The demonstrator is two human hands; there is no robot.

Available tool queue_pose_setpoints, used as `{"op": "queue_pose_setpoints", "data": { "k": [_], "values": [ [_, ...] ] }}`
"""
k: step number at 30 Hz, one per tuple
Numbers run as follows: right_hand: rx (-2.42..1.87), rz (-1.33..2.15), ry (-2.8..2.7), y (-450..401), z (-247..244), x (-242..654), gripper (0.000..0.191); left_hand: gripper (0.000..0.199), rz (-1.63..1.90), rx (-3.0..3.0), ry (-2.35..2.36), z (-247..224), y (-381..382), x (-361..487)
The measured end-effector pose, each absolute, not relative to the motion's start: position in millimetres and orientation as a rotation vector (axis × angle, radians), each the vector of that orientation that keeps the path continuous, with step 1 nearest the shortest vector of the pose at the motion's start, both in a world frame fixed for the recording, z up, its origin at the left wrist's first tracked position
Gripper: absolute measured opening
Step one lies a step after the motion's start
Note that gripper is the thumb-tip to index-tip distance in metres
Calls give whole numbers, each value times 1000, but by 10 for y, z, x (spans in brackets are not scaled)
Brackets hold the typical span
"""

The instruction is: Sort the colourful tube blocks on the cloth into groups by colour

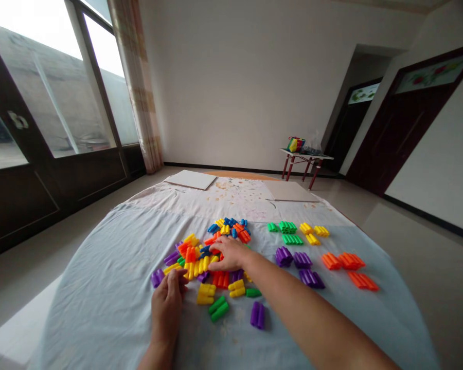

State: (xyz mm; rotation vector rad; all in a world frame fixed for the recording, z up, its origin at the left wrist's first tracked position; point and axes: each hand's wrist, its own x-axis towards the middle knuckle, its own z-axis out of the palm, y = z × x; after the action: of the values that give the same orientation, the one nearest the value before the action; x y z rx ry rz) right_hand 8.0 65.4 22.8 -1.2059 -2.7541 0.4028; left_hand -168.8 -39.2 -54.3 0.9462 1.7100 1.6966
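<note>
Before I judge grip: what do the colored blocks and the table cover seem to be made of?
Colored blocks: probably molded plastic, smooth and slightly glossy, judging by highlights along the ridges. Table cover: likely thin cloth, matte, since it lies in soft wrinkles; fiber unclear.

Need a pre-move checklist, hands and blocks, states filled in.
1. Right hand at the mixed block pile: ok.
2. Left hand at the pile's near-left edge: ok.
3. Firm grip on a block, either hand: cannot tell, contact unclear.
4. Green group, yellow group, purple group, orange group separate at right: ok.
5. Blue group at right: not ok, blue blocks only in the pile.
</note>
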Motion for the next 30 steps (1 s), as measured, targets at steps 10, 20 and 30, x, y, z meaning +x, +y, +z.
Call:
{"op": "queue_pose_setpoints", "data": {
  "k": [10,20,30],
  "values": [
    [-868,382,-2794,-162,109,507,72,57,1718,1030,1748,-525,-386,-1666],
    [-837,487,-2396,-649,143,999,41,47,1710,1393,2006,-435,-385,-1701],
    [-751,354,-2056,-757,-223,1105,18,57,1287,1617,2299,-453,-318,-1687]
  ]
}}
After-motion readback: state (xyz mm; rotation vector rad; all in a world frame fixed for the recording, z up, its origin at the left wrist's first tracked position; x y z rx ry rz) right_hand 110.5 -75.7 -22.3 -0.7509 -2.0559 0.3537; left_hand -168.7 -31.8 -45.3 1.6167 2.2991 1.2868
